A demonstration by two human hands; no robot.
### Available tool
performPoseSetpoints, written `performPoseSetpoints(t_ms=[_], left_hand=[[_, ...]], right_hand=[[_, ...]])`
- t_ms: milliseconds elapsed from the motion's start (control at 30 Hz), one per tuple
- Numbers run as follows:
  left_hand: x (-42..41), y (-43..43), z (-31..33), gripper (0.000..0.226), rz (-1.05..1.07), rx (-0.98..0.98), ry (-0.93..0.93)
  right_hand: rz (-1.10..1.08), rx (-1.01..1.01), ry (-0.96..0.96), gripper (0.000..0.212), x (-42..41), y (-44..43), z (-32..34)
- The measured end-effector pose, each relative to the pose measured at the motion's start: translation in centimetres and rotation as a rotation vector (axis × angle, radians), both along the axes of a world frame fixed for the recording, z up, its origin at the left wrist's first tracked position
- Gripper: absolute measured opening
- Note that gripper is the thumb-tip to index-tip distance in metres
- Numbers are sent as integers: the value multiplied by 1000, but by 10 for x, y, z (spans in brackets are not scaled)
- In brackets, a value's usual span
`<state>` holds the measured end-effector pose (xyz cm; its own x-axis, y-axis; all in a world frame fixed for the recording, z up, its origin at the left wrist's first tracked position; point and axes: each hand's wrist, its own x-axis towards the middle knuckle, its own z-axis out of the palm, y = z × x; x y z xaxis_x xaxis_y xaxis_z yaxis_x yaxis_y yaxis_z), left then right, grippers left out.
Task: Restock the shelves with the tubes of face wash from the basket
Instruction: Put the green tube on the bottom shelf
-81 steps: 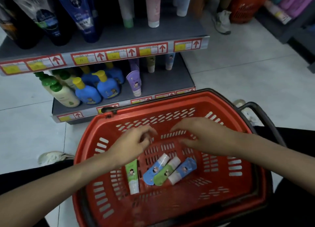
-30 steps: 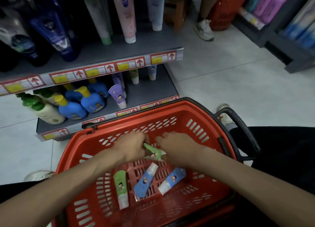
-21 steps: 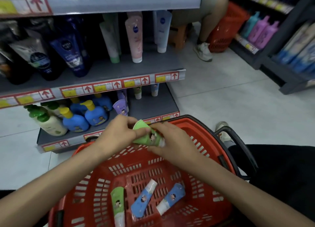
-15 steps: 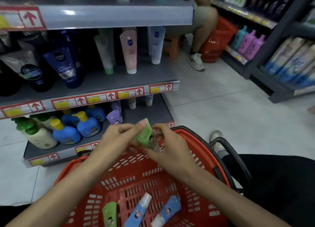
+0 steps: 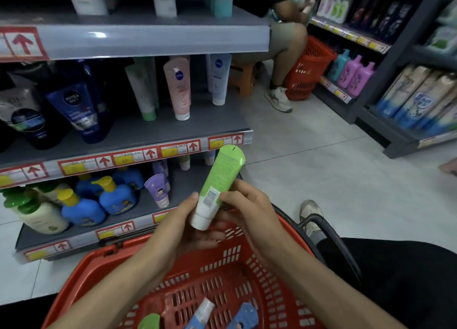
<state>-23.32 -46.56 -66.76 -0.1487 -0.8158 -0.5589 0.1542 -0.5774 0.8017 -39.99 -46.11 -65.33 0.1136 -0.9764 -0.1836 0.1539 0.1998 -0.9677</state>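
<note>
Head view: the green tube [image 5: 220,180] is held cap-down, crimped end up and tilted right, above the far edge of the basket [image 5: 247,274] and in front of the right end of the bottom shelf [image 5: 188,185].

1. Left grip [image 5: 178,227]: grasping the tube, thumb on its left side, fingers under the white cap.
2. Right grip [image 5: 249,212]: grasping the tube, fingers pinching its lower part from the right.
3. Three tubes [image 5: 201,311] lie at the near edge of the basket.

Hazards from here:
- Hand-over. If one grip lets go before the other has a firm hold, the tube can drop into the basket or onto the floor.
- Reach. The back row [image 5: 184,161] of the bottom shelf appears to hold matching small tubes, but it is too dark to confirm. A wrong slot is possible.
- Clearance. The purple tube [image 5: 158,190] stands near the front edge. A low approach may knock it over.
</note>
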Motion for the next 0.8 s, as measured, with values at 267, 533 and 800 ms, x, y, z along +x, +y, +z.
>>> performPoseSetpoints(t_ms=[267, 533, 800], left_hand=[[-5, 8, 2, 35, 92, -138, 210], [-11, 20, 9, 36, 121, -623, -343], [-17, 23, -13, 65, 70, -689, -513]], right_hand=[[-40, 28, -45, 25, -8, -4, -1], [-56, 119, -127, 35, -7, -1, -9], [-20, 117, -111, 65, -8, 0, -11]])
